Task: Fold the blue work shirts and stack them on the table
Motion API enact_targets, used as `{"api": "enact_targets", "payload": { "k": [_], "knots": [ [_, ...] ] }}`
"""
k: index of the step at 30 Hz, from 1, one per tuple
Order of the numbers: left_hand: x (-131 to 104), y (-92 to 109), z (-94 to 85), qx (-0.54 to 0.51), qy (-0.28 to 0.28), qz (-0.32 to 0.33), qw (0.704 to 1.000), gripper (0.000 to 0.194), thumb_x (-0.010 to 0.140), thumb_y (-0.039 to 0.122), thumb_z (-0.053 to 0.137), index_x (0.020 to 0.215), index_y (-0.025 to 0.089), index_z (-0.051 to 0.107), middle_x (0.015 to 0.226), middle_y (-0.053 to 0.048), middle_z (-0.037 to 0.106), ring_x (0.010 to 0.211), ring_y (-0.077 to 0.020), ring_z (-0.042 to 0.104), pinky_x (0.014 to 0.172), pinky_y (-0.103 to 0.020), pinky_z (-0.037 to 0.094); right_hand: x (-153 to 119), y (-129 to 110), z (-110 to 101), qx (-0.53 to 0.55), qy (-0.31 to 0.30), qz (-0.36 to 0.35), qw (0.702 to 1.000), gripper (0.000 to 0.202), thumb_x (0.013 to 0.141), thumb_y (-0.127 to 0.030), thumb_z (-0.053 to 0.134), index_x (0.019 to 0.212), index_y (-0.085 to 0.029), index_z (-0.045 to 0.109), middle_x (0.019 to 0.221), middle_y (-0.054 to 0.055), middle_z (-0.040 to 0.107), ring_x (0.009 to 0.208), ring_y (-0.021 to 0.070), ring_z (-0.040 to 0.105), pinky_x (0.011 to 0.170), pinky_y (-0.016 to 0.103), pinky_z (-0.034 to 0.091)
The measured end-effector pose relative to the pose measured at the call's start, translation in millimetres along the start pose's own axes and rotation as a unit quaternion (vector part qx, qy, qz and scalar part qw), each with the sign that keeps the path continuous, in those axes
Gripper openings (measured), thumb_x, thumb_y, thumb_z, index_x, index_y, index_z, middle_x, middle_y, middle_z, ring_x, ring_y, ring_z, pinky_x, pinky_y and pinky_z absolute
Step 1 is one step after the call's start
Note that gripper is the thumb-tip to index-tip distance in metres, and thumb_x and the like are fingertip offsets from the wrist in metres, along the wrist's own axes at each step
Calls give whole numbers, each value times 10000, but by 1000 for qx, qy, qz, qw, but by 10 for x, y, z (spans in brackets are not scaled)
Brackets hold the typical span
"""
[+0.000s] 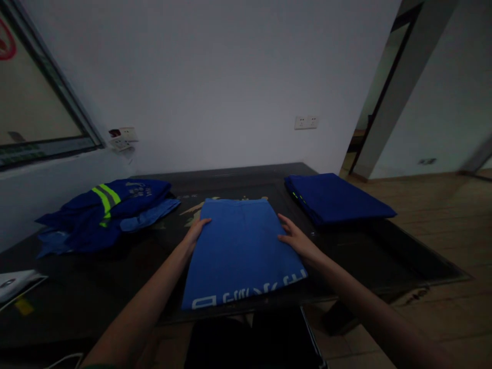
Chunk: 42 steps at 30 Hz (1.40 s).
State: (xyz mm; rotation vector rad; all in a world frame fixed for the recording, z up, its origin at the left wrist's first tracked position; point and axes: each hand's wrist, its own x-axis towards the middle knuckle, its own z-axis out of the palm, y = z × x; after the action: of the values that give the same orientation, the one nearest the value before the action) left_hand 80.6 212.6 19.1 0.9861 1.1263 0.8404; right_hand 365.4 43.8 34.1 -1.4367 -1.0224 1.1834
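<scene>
A folded blue garment lies flat on the dark table in front of me, with white lettering along its near edge. My left hand grips its left side, the thumb on top and the other fingers mostly hidden. On the opposite side, my right hand holds the right edge, its thumb and forefinger a little apart against the cloth. To the right lies a neatly folded dark blue garment. A crumpled dark blue garment with a yellow-green and grey reflective stripe is heaped at the left, lighter blue cloth beneath it.
The dark table meets a white wall holding a double socket. A white device sits at the table's left end. Another socket with plugs is by the window. Tiled floor shows on the right.
</scene>
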Motion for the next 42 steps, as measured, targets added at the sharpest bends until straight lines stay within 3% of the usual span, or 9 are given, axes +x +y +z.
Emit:
{"api": "enact_targets", "payload": {
  "k": [6, 10, 15, 21, 24, 27, 30, 34, 42],
  "knots": [
    [42, 143, 209, -48, 13, 18, 999, 720, 734, 56, 506, 1401, 290, 369, 893, -34, 675, 577, -158, 623, 630, -329, 559, 176, -221, 10, -42, -34, -82, 995, 809, 704, -43, 450, 1466, -247, 265, 1393, 94, 502, 1102, 210, 609, 895, 365, 529],
    [165, 379, 686, -62, -2, 60, 996, 747, 705, 34, 485, 1401, 293, 394, 1036, -41, 675, 710, -187, 659, 740, -367, 566, 421, -475, -321, -90, -37, -138, 986, 768, 706, -30, 442, 1436, -249, 345, 1372, 76, 534, 1106, 214, 612, 915, 387, 523],
    [455, 681, 1674, -117, -58, 155, 979, 769, 683, 19, 468, 1400, 293, 419, 1112, -21, 670, 857, -193, 659, 838, -344, 541, 682, -850, -1305, -89, 20, -150, 984, 710, 683, -32, 516, 1366, -216, 456, 1331, 73, 572, 1129, 232, 597, 963, 400, 496],
    [864, 926, 3053, -197, -124, 148, 961, 802, 699, -14, 431, 1446, 267, 352, 1130, -37, 667, 870, -176, 657, 836, -328, 535, 701, -1226, -2687, -113, 118, -99, 982, 743, 718, -71, 572, 1418, -234, 385, 1265, 78, 624, 989, 219, 664, 889, 403, 532],
    [1082, 895, 3665, -218, -139, 126, 958, 791, 723, -15, 427, 1461, 251, 322, 1175, -48, 650, 916, -175, 652, 850, -320, 529, 695, -1269, -3222, -140, 162, -87, 973, 674, 736, -75, 567, 1379, -237, 447, 1256, 74, 631, 1003, 215, 662, 875, 391, 537],
    [1286, 683, 4070, -185, -145, 102, 967, 796, 756, 6, 419, 1481, 294, 264, 1244, -31, 619, 994, -167, 636, 861, -295, 523, 713, -1094, -3612, -155, 186, -65, 968, 587, 747, -82, 576, 1313, -227, 522, 1273, 76, 620, 1033, 210, 653, 879, 365, 534],
    [1455, 340, 4207, -130, -145, 56, 979, 857, 775, 35, 437, 1512, 315, 100, 1355, -50, 539, 1047, -169, 618, 846, -291, 525, 744, -708, -3857, -127, 189, -23, 974, 483, 783, -99, 560, 1260, -170, 563, 1236, 115, 637, 998, 200, 666, 867, 337, 522],
    [1609, -52, 4120, -89, -147, 31, 985, 1012, 751, 56, 518, 1498, 310, -115, 1456, -99, 420, 1074, -194, 609, 836, -324, 530, 792, -182, -4009, -159, 193, 35, 968, 435, 754, -158, 603, 1189, -159, 606, 1088, 112, 696, 846, 208, 692, 799, 370, 552],
    [1673, -204, 3827, 58, -170, 160, 971, 708, 731, 30, 550, 1408, 142, 374, 1388, -168, 476, 1241, -237, 495, 1045, -361, 390, 891, -3, -4013, -372, 316, -41, 872, 329, 758, -254, 547, 1060, -170, 649, 1070, 150, 660, 921, 286, 639, 877, 482, 490]
  ]
}}
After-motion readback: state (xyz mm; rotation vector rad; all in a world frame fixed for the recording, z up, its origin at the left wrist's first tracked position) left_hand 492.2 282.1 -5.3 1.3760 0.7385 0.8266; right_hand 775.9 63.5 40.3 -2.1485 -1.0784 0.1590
